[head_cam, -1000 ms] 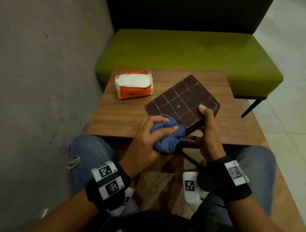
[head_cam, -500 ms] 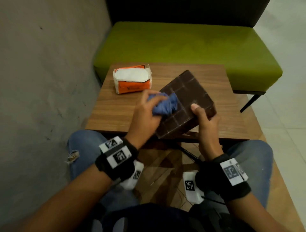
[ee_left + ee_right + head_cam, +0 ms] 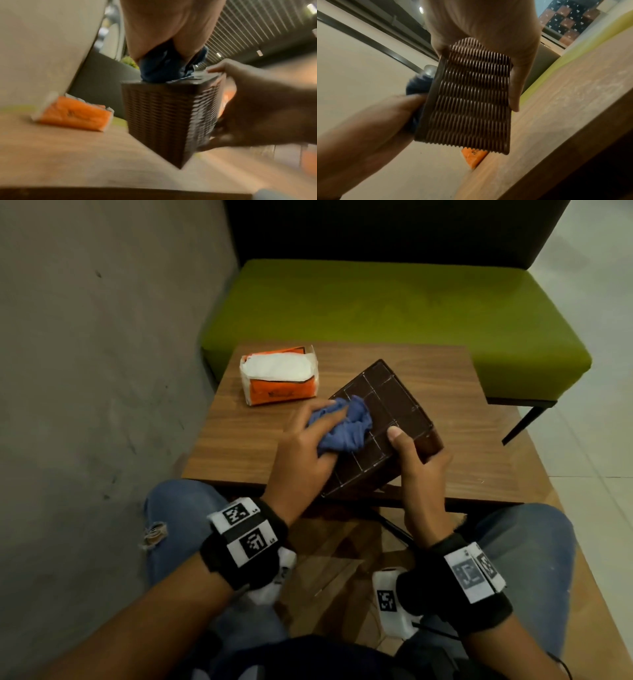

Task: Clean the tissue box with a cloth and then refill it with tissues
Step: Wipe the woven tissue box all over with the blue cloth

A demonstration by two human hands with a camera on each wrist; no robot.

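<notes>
A dark brown tissue box [image 3: 390, 412] with a grid-lined face and ribbed sides [image 3: 471, 97] is tilted over the near edge of the wooden table [image 3: 239, 440]. My right hand [image 3: 416, 460] grips its right end, thumb on the gridded face and fingers underneath. My left hand [image 3: 308, 446] holds a bunched blue cloth [image 3: 346, 428] and presses it on the box's gridded face. In the left wrist view the cloth [image 3: 164, 69] sits on the box's upper face [image 3: 171, 115]. An orange and white tissue pack [image 3: 279, 378] lies at the table's far left.
A green bench [image 3: 394, 313] with a dark backrest stands right behind the table. A grey wall [image 3: 96, 371] runs along the left. My knees in jeans [image 3: 178, 508] are under the table's near edge. Tiled floor [image 3: 599, 440] lies to the right.
My left hand with the cloth has slid from the box's near corner up along the gridded face. The right hand has kept its grip, and the box has turned a little.
</notes>
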